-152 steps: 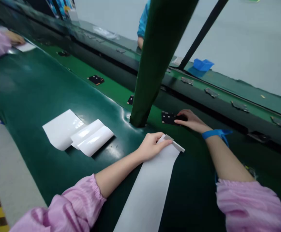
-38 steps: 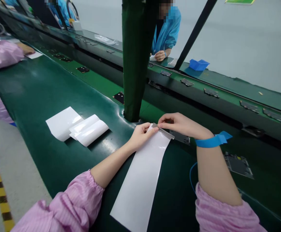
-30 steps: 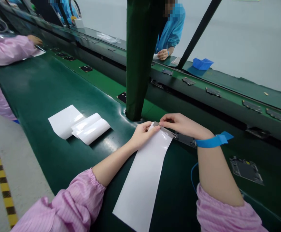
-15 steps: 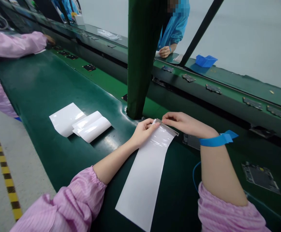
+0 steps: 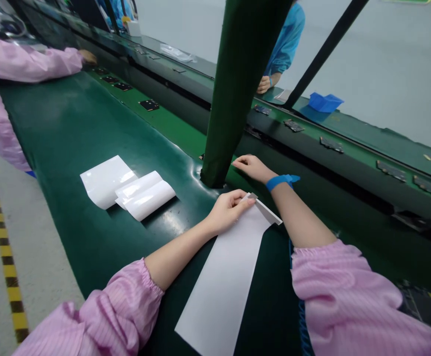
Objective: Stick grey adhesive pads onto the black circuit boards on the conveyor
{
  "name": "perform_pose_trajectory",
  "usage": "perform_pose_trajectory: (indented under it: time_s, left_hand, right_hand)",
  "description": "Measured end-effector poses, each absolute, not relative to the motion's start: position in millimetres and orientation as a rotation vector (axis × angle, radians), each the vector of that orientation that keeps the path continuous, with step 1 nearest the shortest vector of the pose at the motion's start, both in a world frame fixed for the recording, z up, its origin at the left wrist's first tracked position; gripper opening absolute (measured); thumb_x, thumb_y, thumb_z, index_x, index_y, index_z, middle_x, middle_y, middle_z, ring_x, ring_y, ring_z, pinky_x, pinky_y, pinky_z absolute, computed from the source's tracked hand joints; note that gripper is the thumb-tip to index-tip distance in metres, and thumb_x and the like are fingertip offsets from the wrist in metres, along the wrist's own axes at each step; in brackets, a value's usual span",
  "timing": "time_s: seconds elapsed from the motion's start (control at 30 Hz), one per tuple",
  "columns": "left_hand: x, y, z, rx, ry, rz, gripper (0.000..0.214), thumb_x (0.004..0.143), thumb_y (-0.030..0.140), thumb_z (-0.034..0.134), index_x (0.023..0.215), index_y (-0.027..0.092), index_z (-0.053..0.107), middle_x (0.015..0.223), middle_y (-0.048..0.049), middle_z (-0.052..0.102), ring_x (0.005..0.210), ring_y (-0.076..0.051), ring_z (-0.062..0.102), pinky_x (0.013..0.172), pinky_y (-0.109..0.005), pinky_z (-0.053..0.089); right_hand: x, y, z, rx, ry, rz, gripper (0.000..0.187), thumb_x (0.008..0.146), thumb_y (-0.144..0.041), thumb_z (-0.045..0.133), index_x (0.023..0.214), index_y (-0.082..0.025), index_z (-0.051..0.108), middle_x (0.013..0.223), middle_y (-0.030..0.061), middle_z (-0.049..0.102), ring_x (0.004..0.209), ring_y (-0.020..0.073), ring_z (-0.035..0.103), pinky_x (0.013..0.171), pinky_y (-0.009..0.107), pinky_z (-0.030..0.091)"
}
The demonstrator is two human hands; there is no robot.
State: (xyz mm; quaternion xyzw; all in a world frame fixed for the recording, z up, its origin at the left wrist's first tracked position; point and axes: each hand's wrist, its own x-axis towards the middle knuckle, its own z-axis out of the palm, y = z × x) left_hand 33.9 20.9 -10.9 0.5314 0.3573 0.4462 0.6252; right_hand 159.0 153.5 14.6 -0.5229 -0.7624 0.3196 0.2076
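Note:
My left hand (image 5: 229, 211) is closed on the top end of a long white paper strip (image 5: 220, 289), thumb on its face. The strip slopes down toward me over the green bench, and its top right corner shows a folded, greyish edge. Beyond it, my right hand (image 5: 253, 167), with a blue wrist strap (image 5: 280, 182), reaches over the green conveyor belt beside the post. Its fingers are drawn together; whatever they may hold is too small to make out. Two glossy white sheets (image 5: 107, 180), one curled, lie on the bench to the left.
A green-wrapped post (image 5: 230, 99) rises right beside my right hand. Dark circuit boards (image 5: 149, 105) lie on the belt, with more boards (image 5: 331, 144) on the far line. A co-worker's pink sleeve (image 5: 33, 62) is at left. A blue bin (image 5: 325, 102) stands across.
My right hand has left the strip's top edge and moved up and forward to the belt by the post. My left hand keeps its hold. The view has shifted slightly.

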Motion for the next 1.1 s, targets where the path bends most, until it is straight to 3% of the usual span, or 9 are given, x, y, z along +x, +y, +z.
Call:
perform_pose_trajectory:
  time_s: [0.23, 0.7, 1.0, 1.1]
  left_hand:
    - [35.2, 21.3, -10.1, 1.168, 0.826, 1.027, 0.045, 0.075, 0.059, 0.06, 0.077, 0.014, 0.056, 0.056, 0.0048, 0.042, 0.049, -0.007, 0.033, 0.046, -0.021, 0.022]
    - [33.4, 20.1, -8.9, 1.205, 0.828, 1.015, 0.039, 0.079, 0.053, 0.058, 0.079, 0.014, 0.056, 0.057, 0.004, 0.043, 0.052, -0.008, 0.035, 0.048, -0.022, 0.024]
    - [33.7, 20.6, -11.2, 1.228, 0.827, 1.02, 0.041, 0.079, 0.055, 0.058, 0.079, 0.014, 0.056, 0.053, 0.0056, 0.037, 0.05, -0.008, 0.031, 0.047, -0.022, 0.021]
    - [34.1, 21.2, -12.8, 1.235, 0.817, 1.029, 0.041, 0.079, 0.055, 0.058, 0.079, 0.015, 0.056, 0.054, 0.0049, 0.04, 0.05, -0.008, 0.034, 0.047, -0.022, 0.022]
  right_hand:
    - [149.6, 170.6, 9.6, -1.461, -2.186, 0.934, 0.022, 0.074, -0.031, 0.057, 0.061, -0.014, 0.063, 0.06, 0.0002, 0.059, 0.061, 0.0129, 0.049, 0.061, 0.027, 0.037]
    - [170.8, 164.5, 10.5, -1.59, -2.21, 0.995, 0.018, 0.079, -0.027, 0.06, 0.078, -0.013, 0.072, 0.083, 0.0066, 0.072, 0.078, 0.0175, 0.06, 0.072, 0.027, 0.045]
    - [178.8, 155.4, 10.5, -1.688, -2.364, 0.789, 0.018, 0.08, -0.029, 0.058, 0.07, -0.016, 0.065, 0.076, 0.0044, 0.066, 0.071, 0.0163, 0.058, 0.067, 0.027, 0.043]
    - [183.7, 148.2, 7.5, -1.745, -2.276, 0.639, 0.015, 0.076, -0.029, 0.063, 0.083, -0.016, 0.062, 0.087, 0.0062, 0.064, 0.079, 0.0174, 0.058, 0.072, 0.029, 0.044]
